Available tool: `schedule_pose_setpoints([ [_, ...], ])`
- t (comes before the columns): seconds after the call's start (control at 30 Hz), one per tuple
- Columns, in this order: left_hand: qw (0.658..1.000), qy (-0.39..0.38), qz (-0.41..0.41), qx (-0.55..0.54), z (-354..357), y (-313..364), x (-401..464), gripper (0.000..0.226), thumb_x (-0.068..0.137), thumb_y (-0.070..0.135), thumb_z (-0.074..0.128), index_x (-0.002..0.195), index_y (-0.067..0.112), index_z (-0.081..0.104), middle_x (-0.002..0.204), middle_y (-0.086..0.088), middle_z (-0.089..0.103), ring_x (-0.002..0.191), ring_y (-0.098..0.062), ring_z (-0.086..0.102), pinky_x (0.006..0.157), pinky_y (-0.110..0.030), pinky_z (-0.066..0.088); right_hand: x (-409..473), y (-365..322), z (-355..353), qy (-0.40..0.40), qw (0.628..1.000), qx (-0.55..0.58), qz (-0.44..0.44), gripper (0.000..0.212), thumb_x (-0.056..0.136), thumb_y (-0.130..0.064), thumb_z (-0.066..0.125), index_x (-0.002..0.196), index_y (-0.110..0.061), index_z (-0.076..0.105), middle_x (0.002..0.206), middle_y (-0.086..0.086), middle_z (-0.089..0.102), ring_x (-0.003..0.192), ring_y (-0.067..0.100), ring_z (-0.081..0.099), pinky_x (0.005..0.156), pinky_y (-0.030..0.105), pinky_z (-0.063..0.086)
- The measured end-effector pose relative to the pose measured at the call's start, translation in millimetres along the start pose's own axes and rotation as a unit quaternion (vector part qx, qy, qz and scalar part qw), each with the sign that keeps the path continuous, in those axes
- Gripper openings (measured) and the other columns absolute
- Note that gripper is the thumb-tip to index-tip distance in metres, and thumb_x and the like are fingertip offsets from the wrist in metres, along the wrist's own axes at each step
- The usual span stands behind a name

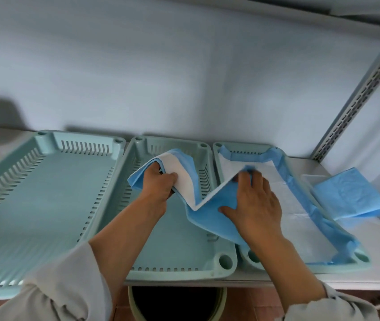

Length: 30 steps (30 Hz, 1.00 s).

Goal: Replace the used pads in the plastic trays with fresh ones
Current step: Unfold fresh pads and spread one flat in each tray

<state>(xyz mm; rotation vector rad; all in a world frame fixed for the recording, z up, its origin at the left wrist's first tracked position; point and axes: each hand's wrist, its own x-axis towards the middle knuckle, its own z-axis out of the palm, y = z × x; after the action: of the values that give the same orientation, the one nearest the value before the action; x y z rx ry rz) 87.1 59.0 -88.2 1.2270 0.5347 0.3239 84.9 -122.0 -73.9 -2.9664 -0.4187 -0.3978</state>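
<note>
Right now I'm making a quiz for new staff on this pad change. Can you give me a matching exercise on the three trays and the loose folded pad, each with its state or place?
Things:
1. Left tray
2. Middle tray
3. Right tray
4. Folded pad

States:
A. Lined with a spread pad
B. Bare, no hand over it
C. On the shelf, right of the trays
D. A part-folded pad held over it by both hands

Pairs: 1-B, 2-D, 3-A, 4-C
</note>
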Motion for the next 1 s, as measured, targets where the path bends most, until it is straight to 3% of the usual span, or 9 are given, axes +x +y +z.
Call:
schedule_pose_setpoints([
  [0.07,1.000,-0.013,-0.010,-0.001,3,-1,0,0.041,0.089,-0.013,0.046,0.125,0.006,0.051,0.107,-0.010,0.057,0.101,-0.025,0.055,0.083,-0.037,0.049,3,-2,5,0.044,0.999,-0.021,-0.022,0.114,0.074,-0.046,0.074,0.151,-0.027,-0.008,0.160,0.010,-0.006,0.148,0.029,0.004,0.117,0.041,0.017],
  [0.13,0.999,-0.026,-0.024,-0.002,4,-1,1,0.043,0.089,-0.013,0.047,0.127,0.007,0.050,0.107,-0.010,0.058,0.100,-0.026,0.056,0.083,-0.038,0.050,7,-1,11,0.109,0.992,-0.047,-0.048,0.120,0.065,-0.036,0.084,0.152,-0.030,0.002,0.160,0.012,0.001,0.148,0.031,0.005,0.117,0.047,0.011],
  [0.23,0.996,-0.075,-0.038,-0.018,4,1,-2,0.045,0.087,-0.015,0.043,0.125,0.008,0.051,0.095,-0.007,0.059,0.088,-0.022,0.058,0.071,-0.032,0.053,11,1,16,0.152,0.979,-0.064,-0.118,0.048,0.066,-0.026,0.084,0.111,-0.021,0.068,0.131,0.008,0.059,0.130,0.028,0.049,0.115,0.044,0.014],
  [0.3,0.993,-0.107,-0.041,-0.023,7,3,-6,0.048,0.085,-0.017,0.039,0.124,0.009,0.052,0.092,-0.007,0.059,0.082,-0.019,0.058,0.066,-0.028,0.053,7,-5,14,0.053,0.994,-0.031,-0.093,0.013,0.090,-0.031,0.060,0.096,-0.023,0.068,0.102,0.001,0.070,0.105,0.022,0.062,0.108,0.034,0.027],
  [0.4,0.990,-0.135,-0.047,-0.004,11,1,-15,0.046,0.084,-0.018,0.037,0.118,0.010,0.052,0.093,-0.008,0.059,0.082,-0.019,0.058,0.065,-0.026,0.054,2,-10,19,-0.004,0.996,0.080,-0.033,0.025,0.100,-0.035,0.038,0.101,-0.022,0.059,0.092,0.000,0.067,0.082,0.021,0.060,0.067,0.029,0.040],
  [0.6,0.975,-0.192,-0.085,0.075,14,-12,-21,0.065,0.082,0.006,0.060,0.138,0.033,0.038,0.123,-0.008,0.054,0.112,-0.022,0.053,0.094,-0.044,0.049,10,-11,32,-0.015,0.971,0.234,0.040,0.025,0.097,-0.032,0.043,0.087,-0.018,0.060,0.083,-0.002,0.059,0.071,0.014,0.051,0.053,0.019,0.031],
  [0.67,0.964,-0.199,-0.100,0.147,16,-15,-26,0.061,0.084,0.011,0.059,0.138,0.030,0.038,0.126,-0.005,0.052,0.115,-0.022,0.051,0.099,-0.046,0.046,13,-10,35,-0.011,0.962,0.266,0.054,0.022,0.096,-0.025,0.044,0.083,-0.019,0.061,0.082,-0.002,0.059,0.069,0.012,0.051,0.053,0.016,0.032],
  [0.8,0.951,-0.212,-0.117,0.190,13,-18,-28,0.020,0.090,0.008,0.046,0.100,0.018,0.060,0.096,-0.004,0.061,0.090,-0.016,0.055,0.096,-0.041,0.046,13,-9,39,-0.018,0.939,0.330,0.093,0.024,0.094,-0.016,0.046,0.089,-0.011,0.069,0.081,0.001,0.061,0.074,0.016,0.055,0.059,0.023,0.038],
  [1.0,0.970,-0.097,0.021,0.224,6,-22,-12,0.023,0.096,0.010,0.043,0.091,0.006,0.065,0.090,-0.011,0.064,0.087,-0.023,0.058,0.081,-0.037,0.051,20,9,36,0.006,0.861,0.456,0.227,0.022,0.095,-0.018,0.049,0.102,-0.005,0.066,0.100,0.011,0.066,0.090,0.024,0.060,0.082,0.034,0.050],
])
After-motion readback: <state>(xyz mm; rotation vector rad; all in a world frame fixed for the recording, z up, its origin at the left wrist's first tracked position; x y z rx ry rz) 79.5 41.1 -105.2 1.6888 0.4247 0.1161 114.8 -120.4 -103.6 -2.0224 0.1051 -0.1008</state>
